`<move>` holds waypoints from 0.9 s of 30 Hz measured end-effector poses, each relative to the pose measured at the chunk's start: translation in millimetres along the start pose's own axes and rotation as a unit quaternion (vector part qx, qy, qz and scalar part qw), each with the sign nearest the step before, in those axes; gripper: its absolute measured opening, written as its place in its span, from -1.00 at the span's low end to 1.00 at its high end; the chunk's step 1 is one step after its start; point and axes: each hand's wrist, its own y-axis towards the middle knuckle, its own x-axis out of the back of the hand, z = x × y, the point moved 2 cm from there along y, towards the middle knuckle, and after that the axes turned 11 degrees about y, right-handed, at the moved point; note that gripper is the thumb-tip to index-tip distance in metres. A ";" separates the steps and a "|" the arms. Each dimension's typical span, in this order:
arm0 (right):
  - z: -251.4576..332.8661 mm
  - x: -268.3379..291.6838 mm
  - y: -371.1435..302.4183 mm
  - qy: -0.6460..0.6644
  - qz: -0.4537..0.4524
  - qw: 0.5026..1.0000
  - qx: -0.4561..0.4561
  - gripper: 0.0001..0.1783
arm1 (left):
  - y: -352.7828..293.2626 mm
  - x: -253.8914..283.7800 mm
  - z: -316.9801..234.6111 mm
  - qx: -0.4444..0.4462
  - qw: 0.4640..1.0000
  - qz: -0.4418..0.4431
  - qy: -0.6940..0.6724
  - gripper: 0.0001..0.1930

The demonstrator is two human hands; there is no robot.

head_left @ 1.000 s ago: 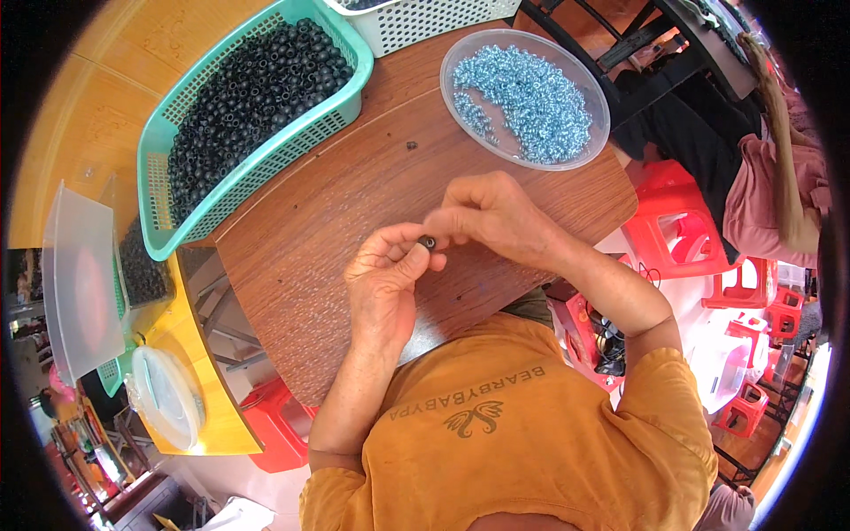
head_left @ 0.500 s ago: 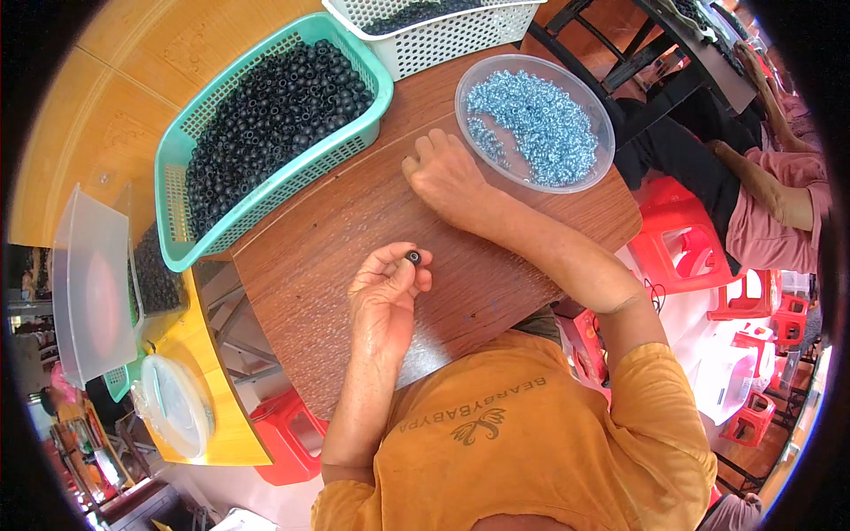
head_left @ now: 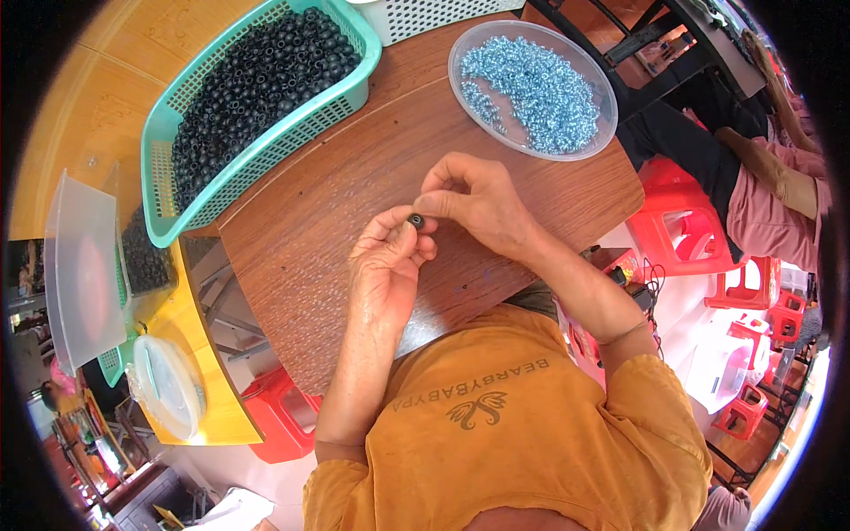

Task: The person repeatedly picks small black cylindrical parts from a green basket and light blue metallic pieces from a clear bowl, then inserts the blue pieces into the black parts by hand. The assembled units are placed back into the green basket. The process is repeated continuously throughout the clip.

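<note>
One small black ring-shaped part (head_left: 415, 219), round with a pale hole showing at its centre, sits pinched at the fingertips of the left hand (head_left: 387, 274), held just above the brown wood-grain surface (head_left: 328, 203). The right hand (head_left: 474, 199) meets it from the other side, its thumb and forefinger closed together right against the part; whether they hold something of their own is too small to tell. Both hands are closed in a fingertip grip, touching each other at the part.

Two containers of loose pieces stand on the far side of the surface. One teal plastic mesh basket (head_left: 350, 97), at the far left, is filled with a great many black round parts of the same kind, too many to count. One clear round plastic dish (head_left: 460, 66), at the far right, holds a heap of small shiny blue-silver metal pieces (head_left: 531, 88). A corner of one white mesh basket (head_left: 443, 13) shows at the top edge.
</note>
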 end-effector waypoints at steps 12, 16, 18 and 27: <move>8.6 -8.9 -24.1 0.010 -0.033 0.996 0.080 -0.93 | -9.0 -14.9 -2.6 -0.071 0.996 -0.043 0.031 -0.84; 12.1 -10.6 -26.7 0.027 -0.043 0.995 0.086 -0.90 | -11.1 -14.0 -3.1 -0.070 0.996 -0.043 0.026 -0.84; 12.5 -10.7 -28.1 0.032 -0.043 0.994 0.100 -0.88 | -11.6 -15.0 -3.8 -0.077 0.996 -0.043 0.026 -0.83; 11.0 -12.2 -31.0 0.126 -0.045 0.988 0.082 -0.85 | -15.5 -20.6 -5.8 -0.097 0.991 -0.067 0.064 -0.82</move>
